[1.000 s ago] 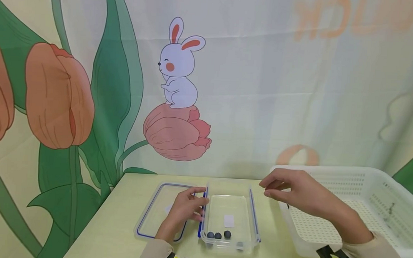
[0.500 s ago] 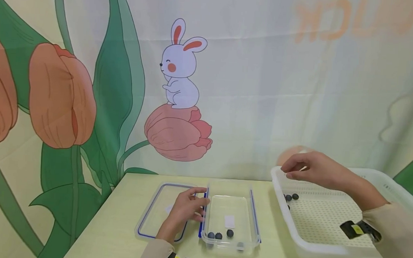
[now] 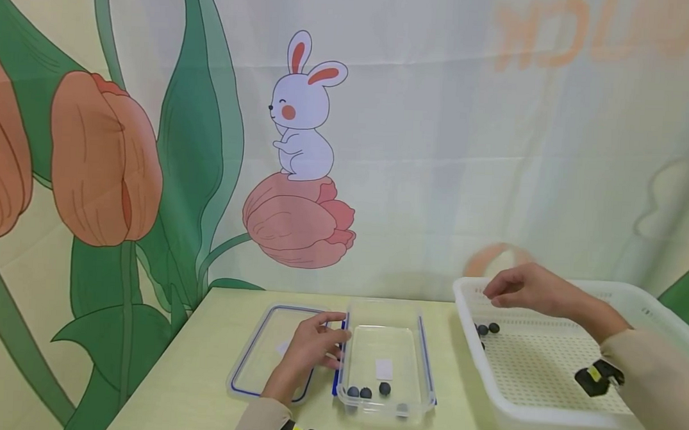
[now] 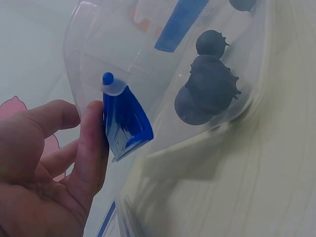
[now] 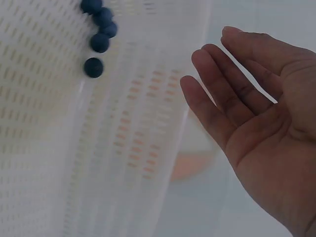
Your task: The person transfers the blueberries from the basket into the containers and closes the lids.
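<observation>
My left hand (image 3: 308,349) holds the left side of a clear plastic food container (image 3: 382,413), its fingertips at the rim. In the left wrist view, a finger lies along the container's blue latch (image 4: 126,121). Several blueberries (image 3: 384,388) sit at the container's near end, around a small white label (image 3: 384,369). My right hand (image 3: 517,290) hovers over the far left rim of a white perforated basket (image 3: 538,413), fingers loosely bent with nothing between them. Several more blueberries (image 5: 99,43) lie along the basket's side wall, below that hand.
The container's clear lid (image 3: 246,358) with a blue seal lies flat to its left, partly beneath my left forearm. All stand on a pale yellow table (image 3: 181,387). Behind its far edge hangs a curtain (image 3: 409,179) printed with tulips and a rabbit.
My right hand has moved right, from beside the container to over the basket, exposing the blueberries there. It has shifted slightly since half a second ago. My left hand stays on the container.
</observation>
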Demonstrator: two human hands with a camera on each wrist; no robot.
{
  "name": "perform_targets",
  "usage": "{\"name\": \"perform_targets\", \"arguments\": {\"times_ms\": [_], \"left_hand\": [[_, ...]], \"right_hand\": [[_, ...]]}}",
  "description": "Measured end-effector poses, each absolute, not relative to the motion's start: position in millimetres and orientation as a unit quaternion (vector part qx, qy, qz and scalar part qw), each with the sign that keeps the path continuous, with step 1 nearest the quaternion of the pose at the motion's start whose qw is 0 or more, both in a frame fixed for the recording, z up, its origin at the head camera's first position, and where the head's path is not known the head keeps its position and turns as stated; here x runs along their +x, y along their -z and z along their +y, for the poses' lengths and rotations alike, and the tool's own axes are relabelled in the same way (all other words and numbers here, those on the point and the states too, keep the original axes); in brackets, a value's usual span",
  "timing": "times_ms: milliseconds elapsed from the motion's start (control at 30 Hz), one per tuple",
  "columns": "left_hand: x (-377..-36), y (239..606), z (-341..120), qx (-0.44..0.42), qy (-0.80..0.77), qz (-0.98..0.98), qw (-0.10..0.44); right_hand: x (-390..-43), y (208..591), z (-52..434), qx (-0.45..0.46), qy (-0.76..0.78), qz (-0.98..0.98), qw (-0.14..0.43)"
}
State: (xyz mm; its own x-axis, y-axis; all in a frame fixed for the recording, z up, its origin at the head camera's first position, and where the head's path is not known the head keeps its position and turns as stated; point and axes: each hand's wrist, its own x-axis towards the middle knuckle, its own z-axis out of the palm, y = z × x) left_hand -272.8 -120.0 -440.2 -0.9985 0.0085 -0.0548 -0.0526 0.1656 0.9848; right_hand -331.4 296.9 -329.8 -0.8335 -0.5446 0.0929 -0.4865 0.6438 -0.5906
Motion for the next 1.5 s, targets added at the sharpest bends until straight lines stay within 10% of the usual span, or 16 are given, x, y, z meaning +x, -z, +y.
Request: {"name": "perform_targets", "arguments": {"times_ms": [1500], "left_hand": [[-276,440,-122,-0.019,-0.651,0.758,0.033]], "right_hand": [[-355,391,307,-0.317,0.212,0.921,0.074]]}}
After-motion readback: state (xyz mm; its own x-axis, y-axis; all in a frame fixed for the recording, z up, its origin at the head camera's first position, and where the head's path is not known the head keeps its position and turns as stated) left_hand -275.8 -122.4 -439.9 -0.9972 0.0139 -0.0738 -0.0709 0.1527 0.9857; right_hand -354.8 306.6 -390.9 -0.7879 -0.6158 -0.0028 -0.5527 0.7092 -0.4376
